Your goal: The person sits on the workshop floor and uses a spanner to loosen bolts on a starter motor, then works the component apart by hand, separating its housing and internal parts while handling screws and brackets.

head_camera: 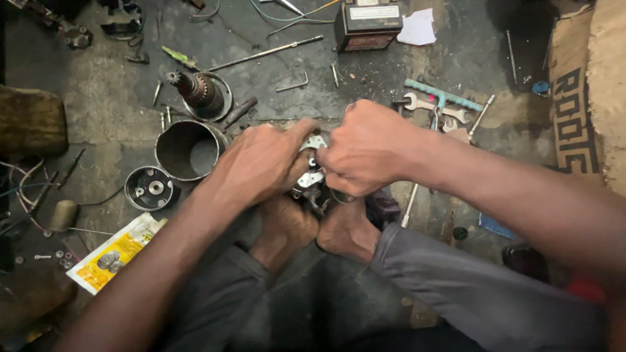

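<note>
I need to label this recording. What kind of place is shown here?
Probably an informal repair workshop, with work done on a stained concrete floor. Both hands hold a small metal part; nearby lie open-ended spanners, a hollow metal cylinder housing and a geared armature.

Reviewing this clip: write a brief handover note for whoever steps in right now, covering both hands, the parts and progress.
Left hand and right hand: both gripping a small metal assembly, held above the person's feet.
Parts on the floor to the left: open metal cylinder housing, round end cap, geared armature. Spanners lie on the right.
Done: the unit lies in separate pieces.
Left: the work on the held assembly; its exact state is hidden by the fingers.
</note>
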{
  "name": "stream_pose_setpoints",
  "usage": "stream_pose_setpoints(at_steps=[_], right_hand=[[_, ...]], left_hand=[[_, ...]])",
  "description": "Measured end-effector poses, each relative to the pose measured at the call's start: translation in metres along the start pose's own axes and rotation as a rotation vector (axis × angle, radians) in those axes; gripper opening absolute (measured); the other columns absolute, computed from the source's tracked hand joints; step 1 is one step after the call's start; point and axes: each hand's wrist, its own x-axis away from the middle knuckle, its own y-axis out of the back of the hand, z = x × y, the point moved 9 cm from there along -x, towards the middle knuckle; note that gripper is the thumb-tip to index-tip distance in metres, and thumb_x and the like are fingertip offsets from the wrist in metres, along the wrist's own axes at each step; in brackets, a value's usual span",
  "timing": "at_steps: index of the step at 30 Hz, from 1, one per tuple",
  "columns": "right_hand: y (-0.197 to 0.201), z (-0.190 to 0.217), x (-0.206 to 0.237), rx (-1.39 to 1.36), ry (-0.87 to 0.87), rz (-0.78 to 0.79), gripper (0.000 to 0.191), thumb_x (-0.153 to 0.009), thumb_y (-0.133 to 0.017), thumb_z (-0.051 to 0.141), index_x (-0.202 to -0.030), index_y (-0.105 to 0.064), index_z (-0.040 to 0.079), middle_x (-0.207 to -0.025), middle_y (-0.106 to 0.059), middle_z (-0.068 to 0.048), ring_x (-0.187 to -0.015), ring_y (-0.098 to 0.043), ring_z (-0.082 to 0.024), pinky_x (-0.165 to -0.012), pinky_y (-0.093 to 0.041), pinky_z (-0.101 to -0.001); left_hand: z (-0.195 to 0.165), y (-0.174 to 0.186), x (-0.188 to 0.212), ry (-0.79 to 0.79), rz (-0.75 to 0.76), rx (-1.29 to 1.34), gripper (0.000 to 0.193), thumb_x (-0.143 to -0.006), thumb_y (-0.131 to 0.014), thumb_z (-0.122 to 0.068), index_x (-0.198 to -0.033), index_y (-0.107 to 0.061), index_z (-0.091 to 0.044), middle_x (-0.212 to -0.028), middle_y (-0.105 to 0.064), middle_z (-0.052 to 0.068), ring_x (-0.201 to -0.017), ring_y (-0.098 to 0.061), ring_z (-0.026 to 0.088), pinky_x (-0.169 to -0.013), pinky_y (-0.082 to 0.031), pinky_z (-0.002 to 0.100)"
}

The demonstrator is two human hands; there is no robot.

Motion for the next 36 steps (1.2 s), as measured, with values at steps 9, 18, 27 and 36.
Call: stream_pose_setpoints(at_steps=[9,18,27,36], right_hand=[[0.0,-0.002,0.0,-0.002,0.004,-0.016,0.036,-0.077,-0.064,0.04,-0.059,-0.066,0.009,-0.049,-0.062,-0.014,-0.045,-0.064,-0.037,-0.045,-0.048,-0.0482],[0.004,-0.004,0.0,-0.015,0.019,-0.079,0.032,-0.077,-0.064,0.038,-0.062,-0.067,0.009,-0.052,-0.063,-0.014,-0.047,-0.064,-0.037,-0.046,-0.048,-0.0484],[0.004,0.0,0.008,-0.064,0.002,-0.069,0.032,-0.077,-0.065,0.04,-0.066,-0.068,0.009,-0.052,-0.064,-0.015,-0.048,-0.064,-0.038,-0.045,-0.048,-0.0502],[0.0,0.001,0.009,-0.044,-0.022,-0.01,0.029,-0.078,-0.065,0.038,-0.07,-0.067,0.01,-0.054,-0.065,-0.014,-0.049,-0.064,-0.037,-0.046,-0.048,-0.0495]], left_hand=[[-0.006,0.007,0.001,-0.048,-0.087,0.029,0.04,-0.089,-0.064,-0.023,-0.128,-0.057,-0.013,-0.092,-0.073,0.024,-0.083,-0.068,0.047,-0.07,-0.052,0.057],[0.008,0.005,-0.004,0.101,-0.083,0.088,0.043,-0.087,-0.071,-0.029,-0.122,-0.061,-0.006,-0.089,-0.072,0.025,-0.089,-0.068,0.048,-0.076,-0.053,0.056],[0.021,0.013,-0.003,0.175,-0.065,0.208,0.033,-0.073,-0.08,-0.033,-0.1,-0.08,-0.014,-0.077,-0.073,0.021,-0.079,-0.074,0.035,-0.075,-0.057,0.043],[0.029,0.005,0.0,0.242,-0.008,0.25,0.031,-0.071,-0.082,-0.034,-0.098,-0.083,-0.019,-0.075,-0.075,0.015,-0.072,-0.076,0.029,-0.071,-0.058,0.039]])
